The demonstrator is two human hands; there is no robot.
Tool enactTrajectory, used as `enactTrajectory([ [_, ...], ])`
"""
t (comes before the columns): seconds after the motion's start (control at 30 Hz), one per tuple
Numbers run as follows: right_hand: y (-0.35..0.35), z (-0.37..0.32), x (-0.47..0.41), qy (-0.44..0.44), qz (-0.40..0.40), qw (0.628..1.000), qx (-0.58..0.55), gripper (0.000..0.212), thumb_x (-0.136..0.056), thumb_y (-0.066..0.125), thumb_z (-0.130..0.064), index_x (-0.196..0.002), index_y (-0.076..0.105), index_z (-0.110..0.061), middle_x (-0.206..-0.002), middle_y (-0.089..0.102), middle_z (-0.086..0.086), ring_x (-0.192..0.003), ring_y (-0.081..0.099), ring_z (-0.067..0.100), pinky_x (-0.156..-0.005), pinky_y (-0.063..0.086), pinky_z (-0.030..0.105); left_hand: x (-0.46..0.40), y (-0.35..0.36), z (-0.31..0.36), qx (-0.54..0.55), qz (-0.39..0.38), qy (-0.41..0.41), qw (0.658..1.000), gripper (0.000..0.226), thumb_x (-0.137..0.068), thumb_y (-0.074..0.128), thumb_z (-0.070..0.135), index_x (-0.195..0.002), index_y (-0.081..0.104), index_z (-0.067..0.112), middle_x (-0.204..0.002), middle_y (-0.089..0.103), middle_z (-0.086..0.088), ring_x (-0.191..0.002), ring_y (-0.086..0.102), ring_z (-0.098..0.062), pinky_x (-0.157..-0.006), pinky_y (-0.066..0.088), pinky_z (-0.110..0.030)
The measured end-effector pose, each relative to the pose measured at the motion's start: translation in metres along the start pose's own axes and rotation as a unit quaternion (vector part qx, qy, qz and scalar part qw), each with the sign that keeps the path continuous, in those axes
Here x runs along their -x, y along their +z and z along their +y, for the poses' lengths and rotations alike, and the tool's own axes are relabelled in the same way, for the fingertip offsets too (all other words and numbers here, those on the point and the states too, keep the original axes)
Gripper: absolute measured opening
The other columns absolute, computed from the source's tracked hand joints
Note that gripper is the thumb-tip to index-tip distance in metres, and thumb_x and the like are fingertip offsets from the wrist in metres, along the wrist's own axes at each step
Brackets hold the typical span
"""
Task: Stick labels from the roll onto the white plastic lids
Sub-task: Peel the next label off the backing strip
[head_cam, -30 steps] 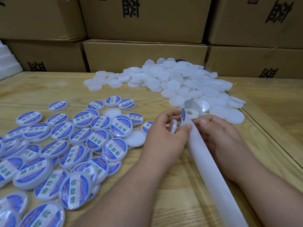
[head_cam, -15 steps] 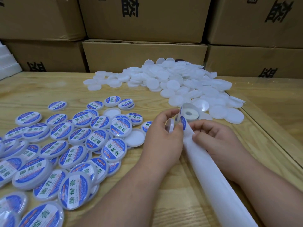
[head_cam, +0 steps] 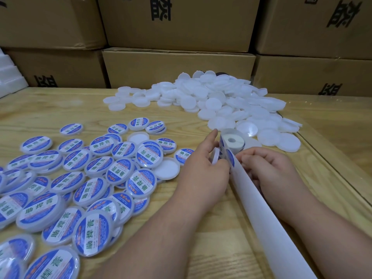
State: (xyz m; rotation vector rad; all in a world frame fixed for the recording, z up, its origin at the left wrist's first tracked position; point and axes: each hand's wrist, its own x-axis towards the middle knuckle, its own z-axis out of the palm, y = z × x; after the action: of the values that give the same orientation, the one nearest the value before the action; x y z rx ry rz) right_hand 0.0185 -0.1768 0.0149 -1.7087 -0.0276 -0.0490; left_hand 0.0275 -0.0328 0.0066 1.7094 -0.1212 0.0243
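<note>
- We see the label roll (head_cam: pixel 231 140) lying flat on the wooden table (head_cam: pixel 40 105), white core up, at the near edge of the pile of plain white lids (head_cam: pixel 211 101).
- Its white backing strip (head_cam: pixel 265 214) runs from the roll toward us between both hands; a blue oval label (head_cam: pixel 230 158) sits on the strip just below the roll.
- Left hand (head_cam: pixel 201 178) holds one plain white lid (head_cam: pixel 215 158) edge-on, pinched between thumb and curled fingers; index finger (head_cam: pixel 211 137) sticks out straight, tip near the roll.
- Lid sits just left of the blue label, about touching; we can't tell if the label is on it.
- Right hand (head_cam: pixel 269 170) has fingers curled in, tips at the strip's right edge by the label; exact grip unclear.
- Labelled lids (head_cam: pixel 84 178) lie spread over the left of the table, blue-and-white stickers up, overlapping.
</note>
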Motion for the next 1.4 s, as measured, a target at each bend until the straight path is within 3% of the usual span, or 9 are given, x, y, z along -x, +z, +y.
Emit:
enactTrajectory([
  [0.07, 0.001, 0.000, 0.000, 0.007, 0.014, 1.000, 0.024, 0.030, -0.077, 0.058, -0.035, -0.081, 0.074, -0.010, -0.072, 0.061, 0.028, -0.057, 0.049, 0.022, -0.050, 0.039, 0.025, 0.002, 0.000, 0.002, 0.002, 0.001, 0.001, 1.000, 0.074, -0.076, 0.048, 0.022, -0.145, 0.045, 0.047, -0.099, 0.059, 0.051, -0.089, 0.055, 0.028, -0.061, 0.042, -0.002],
  [0.2, 0.001, -0.002, -0.002, 0.019, 0.035, 0.997, 0.067, 0.024, -0.087, 0.058, -0.018, -0.085, 0.080, -0.028, -0.078, 0.075, 0.010, -0.060, 0.058, 0.015, -0.058, 0.043, 0.029, 0.005, 0.000, 0.006, -0.008, 0.002, -0.005, 1.000, 0.066, -0.074, 0.047, 0.024, -0.136, 0.052, 0.046, -0.097, 0.058, 0.050, -0.065, 0.060, 0.011, -0.052, 0.040, -0.004],
  [0.33, 0.000, -0.002, -0.002, 0.027, 0.062, 0.994, 0.089, 0.031, -0.087, 0.055, -0.014, -0.083, 0.080, -0.032, -0.077, 0.075, 0.008, -0.059, 0.057, 0.014, -0.057, 0.042, 0.028, 0.006, 0.000, 0.008, -0.024, -0.010, -0.010, 1.000, 0.047, -0.075, 0.048, 0.028, -0.110, 0.059, 0.057, -0.100, 0.062, 0.044, -0.067, 0.057, 0.009, -0.053, 0.039, -0.005],
  [0.43, -0.001, -0.002, -0.002, 0.021, 0.067, 0.995, 0.070, 0.018, -0.087, 0.060, -0.022, -0.081, 0.076, -0.022, -0.073, 0.074, 0.005, -0.059, 0.062, 0.014, -0.059, 0.045, 0.028, 0.007, 0.000, 0.008, -0.026, -0.017, 0.001, 1.000, 0.041, -0.087, 0.053, 0.017, -0.100, 0.062, 0.054, -0.098, 0.061, 0.046, -0.068, 0.059, 0.012, -0.053, 0.039, -0.004],
  [0.57, -0.003, -0.002, 0.000, -0.012, 0.021, 0.998, 0.066, 0.036, -0.078, 0.058, -0.041, -0.068, 0.062, -0.006, -0.053, 0.055, 0.004, -0.046, 0.044, 0.016, -0.047, 0.034, 0.025, 0.005, 0.002, 0.003, -0.012, -0.004, -0.006, 1.000, 0.027, -0.090, 0.062, 0.021, -0.104, 0.067, 0.043, -0.097, 0.069, 0.028, -0.081, 0.067, 0.005, -0.063, 0.049, -0.012],
  [0.77, -0.003, -0.001, -0.002, -0.030, -0.013, 0.997, 0.069, 0.020, -0.070, 0.055, -0.023, -0.059, 0.053, -0.007, -0.045, 0.046, -0.001, -0.038, 0.039, 0.009, -0.039, 0.032, 0.017, 0.002, 0.003, -0.003, -0.008, -0.011, 0.012, 1.000, 0.018, -0.089, 0.069, 0.031, -0.104, 0.068, 0.040, -0.085, 0.068, 0.010, -0.070, 0.059, 0.001, -0.060, 0.044, -0.010],
  [1.07, -0.011, -0.005, -0.001, -0.041, -0.084, 0.990, 0.102, 0.019, -0.076, 0.060, -0.027, -0.065, 0.061, -0.011, -0.048, 0.054, -0.003, -0.042, 0.051, 0.009, -0.043, 0.039, 0.020, 0.000, 0.003, -0.005, -0.019, -0.016, 0.019, 0.999, 0.017, -0.091, 0.067, 0.032, -0.104, 0.067, 0.042, -0.090, 0.068, 0.016, -0.086, 0.064, -0.001, -0.075, 0.048, -0.021],
  [1.23, -0.011, -0.002, -0.003, -0.040, -0.095, 0.987, 0.124, 0.032, -0.087, 0.060, -0.002, -0.057, 0.059, -0.012, -0.050, 0.057, -0.001, -0.044, 0.052, 0.008, -0.043, 0.040, 0.015, 0.001, 0.003, -0.005, -0.022, -0.023, 0.026, 0.999, 0.016, -0.093, 0.064, 0.032, -0.106, 0.067, 0.039, -0.093, 0.071, 0.022, -0.093, 0.064, 0.005, -0.083, 0.051, -0.020],
  [1.4, -0.013, -0.006, -0.001, -0.042, -0.120, 0.986, 0.106, 0.019, -0.072, 0.059, -0.021, -0.062, 0.060, -0.005, -0.057, 0.062, 0.006, -0.049, 0.053, 0.013, -0.045, 0.040, 0.019, 0.001, 0.004, -0.005, -0.018, -0.030, 0.022, 0.999, 0.017, -0.092, 0.066, 0.031, -0.107, 0.067, 0.040, -0.096, 0.071, 0.015, -0.096, 0.067, -0.005, -0.091, 0.055, -0.034],
])
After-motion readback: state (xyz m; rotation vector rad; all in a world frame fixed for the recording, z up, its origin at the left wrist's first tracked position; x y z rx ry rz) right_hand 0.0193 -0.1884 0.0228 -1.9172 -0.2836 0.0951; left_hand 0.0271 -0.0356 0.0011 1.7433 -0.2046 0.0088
